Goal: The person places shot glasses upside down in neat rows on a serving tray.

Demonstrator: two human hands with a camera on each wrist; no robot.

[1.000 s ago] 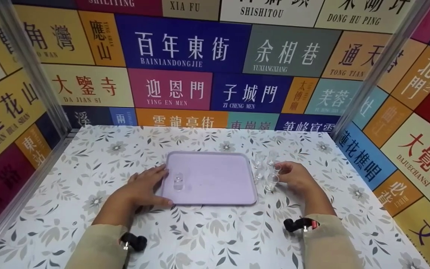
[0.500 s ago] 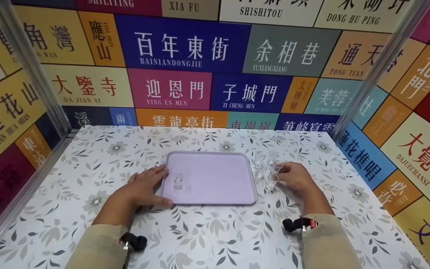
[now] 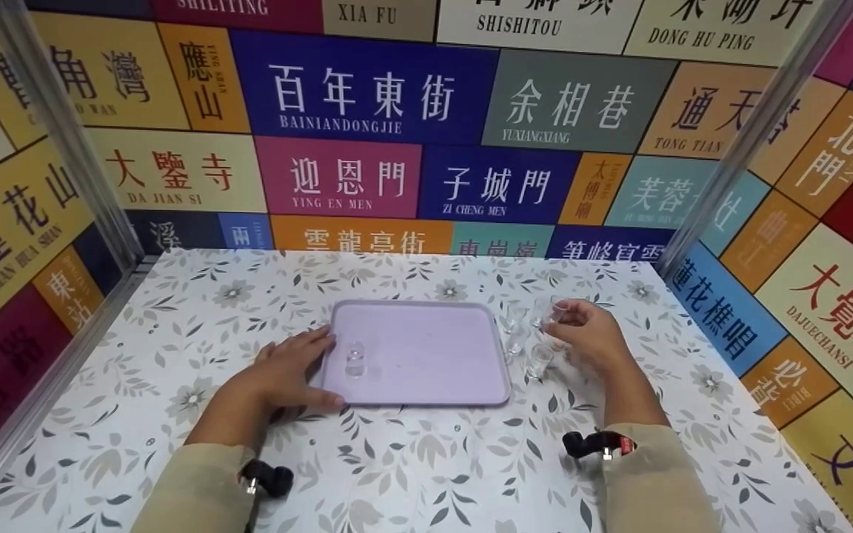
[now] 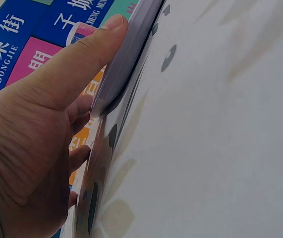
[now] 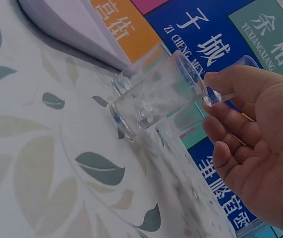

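My left hand (image 3: 286,370) rests at the left end of a lilac tray (image 3: 434,355), fingers against its side and thumb at the near corner. One small clear shot glass (image 3: 355,360) stands on the tray near that hand. Beyond the tray's right edge, my right hand (image 3: 589,333) pinches another shot glass (image 5: 226,89) between thumb and fingers; it is partly hidden behind nearer glasses in the right wrist view. Several more clear glasses are grouped beside the tray, among them a front glass (image 3: 539,361) and a left one (image 3: 513,318).
A white tablecloth (image 3: 412,459) with grey leaves and flowers covers the table. Behind it rises a wall of coloured sign panels (image 3: 360,89), and similar panels flank both sides. A small black camera (image 3: 271,477) sits at each sleeve.
My right hand has moved up and slightly away from me, raising the pinched shot glass from its place among the others. The left hand and tray look unmoved.
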